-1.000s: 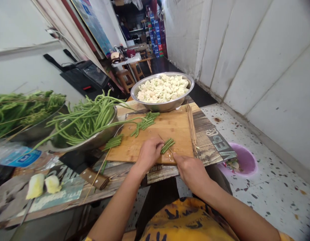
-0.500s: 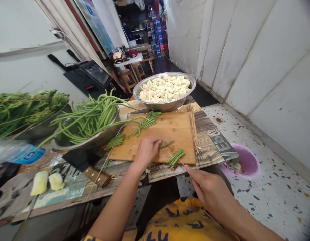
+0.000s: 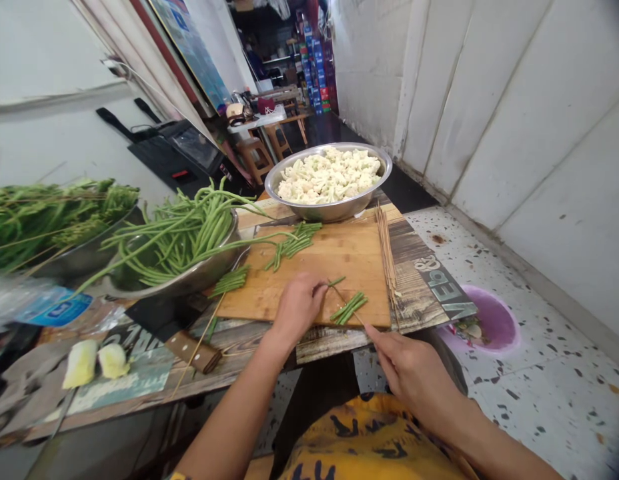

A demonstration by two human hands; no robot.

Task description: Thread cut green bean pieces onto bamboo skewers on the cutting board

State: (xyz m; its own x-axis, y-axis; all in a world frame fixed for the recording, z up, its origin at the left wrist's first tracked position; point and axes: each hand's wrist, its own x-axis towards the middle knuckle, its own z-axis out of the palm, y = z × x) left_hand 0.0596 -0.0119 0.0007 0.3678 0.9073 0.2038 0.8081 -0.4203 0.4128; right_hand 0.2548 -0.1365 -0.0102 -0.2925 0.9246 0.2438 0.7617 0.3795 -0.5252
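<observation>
Head view, our right hand (image 3: 412, 363) pinching a skewer (image 3: 360, 319) through beans (image 3: 348, 309), our left hand (image 3: 300, 303), grip narrow on a bean piece (image 3: 337, 281), cauliflower bowl (image 3: 328, 212) at twelve o'clock.

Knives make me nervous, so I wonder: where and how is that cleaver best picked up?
I'd grip the cleaver by its brown handle, palm coming from above and the near side: the handle slants toward the near edge of the table, while the dark blade points away. A thin stick seems to cross the handle, so perhaps move that first.
</observation>
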